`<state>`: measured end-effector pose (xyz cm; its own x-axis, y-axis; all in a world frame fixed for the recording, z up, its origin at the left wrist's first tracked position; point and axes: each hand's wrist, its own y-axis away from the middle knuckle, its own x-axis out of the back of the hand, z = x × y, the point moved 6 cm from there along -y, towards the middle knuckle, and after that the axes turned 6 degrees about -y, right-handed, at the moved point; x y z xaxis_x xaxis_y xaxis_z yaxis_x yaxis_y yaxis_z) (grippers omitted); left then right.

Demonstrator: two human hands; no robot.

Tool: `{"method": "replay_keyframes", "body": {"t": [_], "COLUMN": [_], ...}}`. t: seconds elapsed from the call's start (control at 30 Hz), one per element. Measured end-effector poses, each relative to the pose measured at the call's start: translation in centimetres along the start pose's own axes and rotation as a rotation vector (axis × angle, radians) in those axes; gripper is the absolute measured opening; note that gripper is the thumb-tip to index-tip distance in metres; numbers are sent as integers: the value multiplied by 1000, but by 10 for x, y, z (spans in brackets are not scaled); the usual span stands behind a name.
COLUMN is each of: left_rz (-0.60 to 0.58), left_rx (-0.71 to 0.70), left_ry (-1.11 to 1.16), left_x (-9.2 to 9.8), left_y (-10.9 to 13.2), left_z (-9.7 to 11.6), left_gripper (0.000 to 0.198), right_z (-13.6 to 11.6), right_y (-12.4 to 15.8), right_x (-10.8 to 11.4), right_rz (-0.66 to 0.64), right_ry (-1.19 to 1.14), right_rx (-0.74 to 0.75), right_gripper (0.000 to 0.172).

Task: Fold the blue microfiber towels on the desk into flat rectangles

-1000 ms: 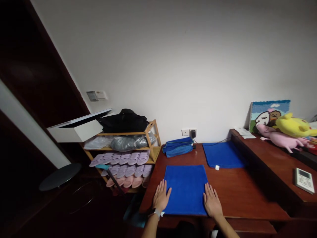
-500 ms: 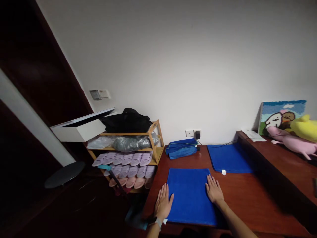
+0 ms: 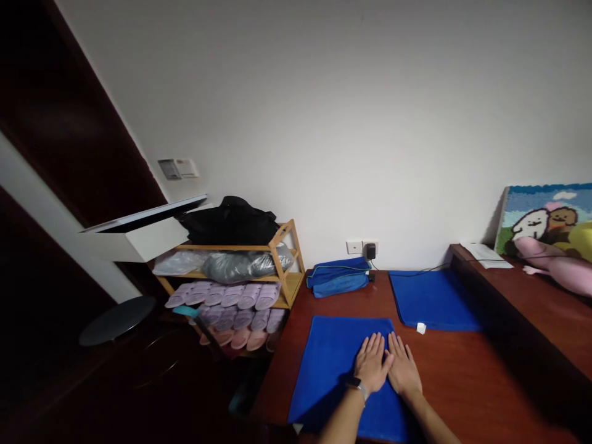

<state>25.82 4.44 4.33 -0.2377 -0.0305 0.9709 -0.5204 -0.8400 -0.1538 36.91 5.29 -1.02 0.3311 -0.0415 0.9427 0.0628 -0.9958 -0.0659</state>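
Note:
A blue cloth (image 3: 333, 357) lies spread flat on the reddish-brown wooden table (image 3: 462, 376), close to its front edge. My left hand (image 3: 372, 364), with a watch on the wrist, rests palm down on the right half of this cloth, fingers stretched out. Right beside it, my right hand (image 3: 403, 369) lies flat along the cloth's right edge, fingers extended. The two thumbs meet or nearly meet. Behind them, a second blue cloth (image 3: 430, 299) with a white tag (image 3: 420, 328) lies flat on the table.
A crumpled blue cloth (image 3: 340, 277) sits by the wall under a plugged-in black adapter (image 3: 370, 251). To the left stands a wooden rack (image 3: 291, 287) with slippers (image 3: 250, 296) and a black bag (image 3: 229, 223). A raised ledge (image 3: 531, 290) on the right bears a pink plush toy (image 3: 559, 265).
My left hand has moved right across the cloth, from its left edge to beside my right hand. The right hand stays at the right edge. The view has shifted slightly.

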Motion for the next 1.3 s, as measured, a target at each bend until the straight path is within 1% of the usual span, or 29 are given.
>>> {"method": "replay_keyframes", "body": {"t": [0.03,0.07,0.13,0.2,0.3,0.37,0.43,0.5,0.57,0.63,0.73,0.8,0.87,0.97,1.03,1.07,1.13,1.17,1.2,1.23,1.3], "left_rz": [-9,-15,-26,-31,-22,-16,-4,20,48,59,67,75,80,64,74,96,150,165,166,148,96], "left_rx": [7,14,44,125,323,452,521,538,537,541,535,531,528,533,535,530,488,439,377,288,125], "left_ry": [-1,-10,-39,-75,-132,-166,-188,-207,-224,-230,-223,-226,-237,-259,-286,-298,-299,-280,-250,-210,-128], "left_x": [-5,-8,-9,-1,19,31,38,40,39,36,33,33,34,36,40,43,48,49,47,43,30], "left_y": [-2,-1,8,22,46,64,78,87,90,90,88,88,89,92,89,85,69,56,40,23,-10], "left_z": [-2,-8,-32,-71,-139,-178,-204,-214,-216,-215,-213,-214,-216,-219,-216,-211,-189,-172,-151,-128,-80], "left_gripper": [61,61,62,65,70,70,69,67,67,68,69,70,70,71,70,69,67,66,64,63,62], "right_z": [0,0,0,-1,-2,-2,-2,-1,-2,-3,-8,-10,-10,-9,-8,-7,-7,-7,-7,-7,-6], "right_y": [0,0,-1,-1,-1,0,2,3,1,-5,-25,-38,-48,-53,-53,-53,-53,-53,-53,-53,-53], "right_x": [-1,0,2,4,5,5,4,4,7,15,31,35,32,23,17,15,14,15,16,16,17], "right_rz": [4,9,21,19,5,7,3,-27,-76,-100,-79,-89,-101,-83,-70,-66,-55,-51,-47,-46,-52], "right_ry": [2,1,2,5,-6,-15,-13,4,19,13,-8,-1,20,49,51,48,46,47,51,57,65], "right_rx": [6,-1,-38,-70,-92,-103,-112,-128,-146,-154,-144,-145,-158,-151,-136,-133,-130,-131,-132,-133,-125], "right_gripper": [64,64,66,67,69,69,68,68,67,67,66,67,67,68,68,68,68,68,68,68,67]}}
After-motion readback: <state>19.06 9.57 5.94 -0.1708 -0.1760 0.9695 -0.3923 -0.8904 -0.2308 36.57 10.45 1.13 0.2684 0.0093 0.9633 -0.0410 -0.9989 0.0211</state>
